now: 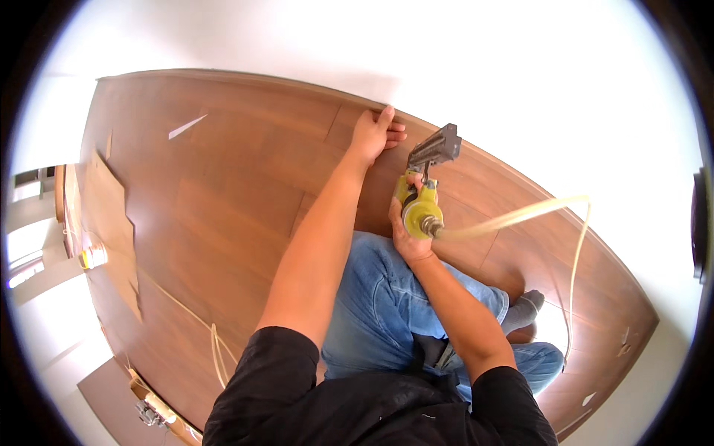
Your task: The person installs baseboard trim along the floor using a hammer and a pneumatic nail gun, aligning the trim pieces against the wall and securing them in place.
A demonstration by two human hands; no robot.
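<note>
A yellow-green pneumatic nail gun (pixel 420 215) with a dark magazine is gripped in my right hand (pixel 404 234), held over my bent knee. Its dark end points away from me toward the wall, apart from the wooden baseboard (pixel 342 97). From the back of the tool a pale air hose (pixel 513 217) arcs off to the right. My left hand (pixel 374 136) rests against the baseboard at the foot of the wall, thumb up and fingers stretched out, with nothing seen in it.
I sit on a brown plank floor (pixel 223 193) beside a white wall (pixel 461 59). A cardboard sheet (pixel 111 230) lies at the left, near a small lit object (pixel 93 256). A pale sliver (pixel 187 126) lies farther off. More hose (pixel 216 346) trails across the floor.
</note>
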